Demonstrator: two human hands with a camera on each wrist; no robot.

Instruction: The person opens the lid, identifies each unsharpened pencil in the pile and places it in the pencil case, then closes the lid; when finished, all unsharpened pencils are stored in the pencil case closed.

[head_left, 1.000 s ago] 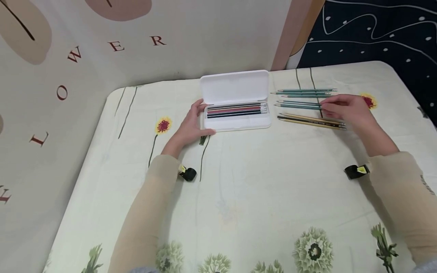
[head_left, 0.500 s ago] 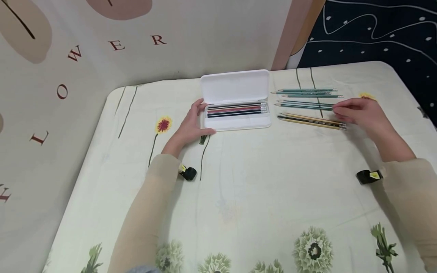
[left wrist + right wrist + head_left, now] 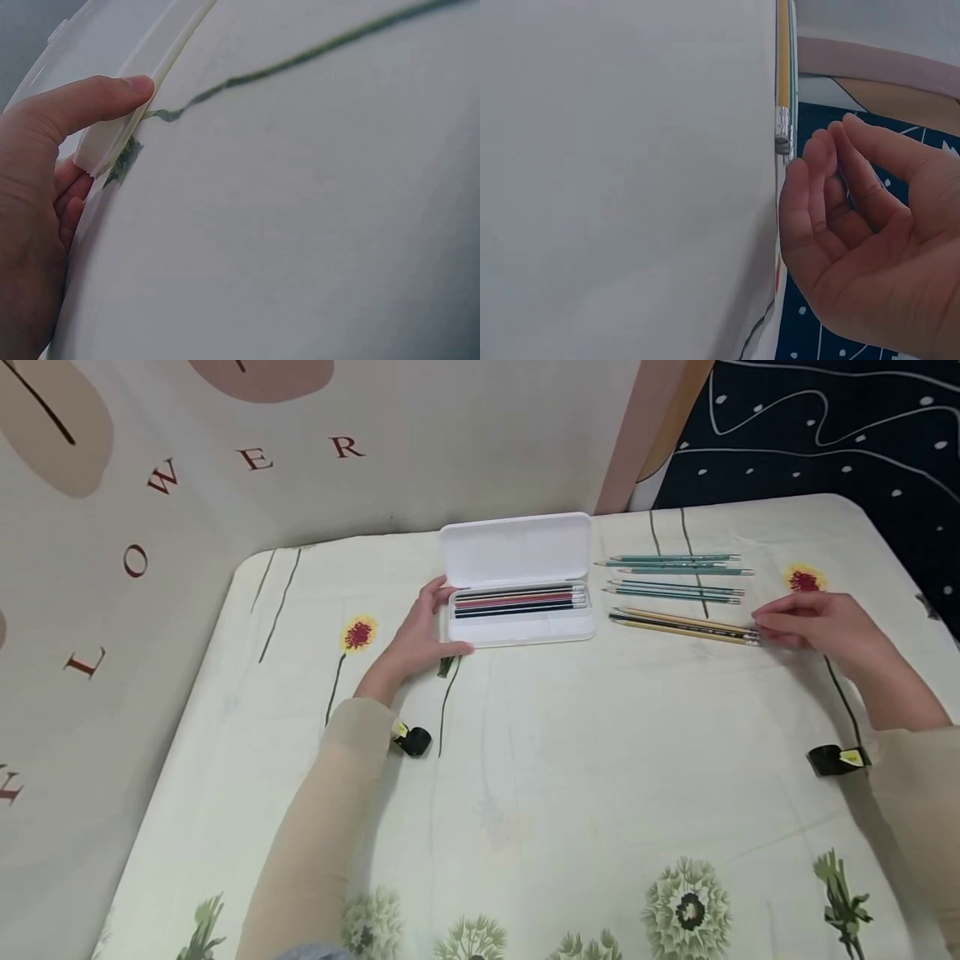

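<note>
An opened white pencil case (image 3: 517, 631) stands on the cloth, with several dark, red and cream pencils (image 3: 519, 602) lying side by side in it. My left hand (image 3: 412, 639) grips its left end, thumb on the front edge and fingers behind. In the left wrist view the thumb (image 3: 112, 97) presses the case's side. My right hand (image 3: 828, 627) is beside the eraser ends of the yellow and black pencils (image 3: 682, 626), fingers loosely bent. The right wrist view shows nothing between those fingers (image 3: 796, 195), close to a yellow pencil's eraser end (image 3: 782, 139).
Behind the yellow pencils lie two groups of green pencils, a nearer one (image 3: 675, 593) and a farther one (image 3: 678, 566). The case's lid (image 3: 517, 552) leans up towards the wall curtain (image 3: 450, 452). A flower-print cloth (image 3: 570, 760) covers the table.
My right hand has let go of the nearer green pencils and moved right and towards me, to the yellow pencils' ends. The left hand and the pencil case stay put.
</note>
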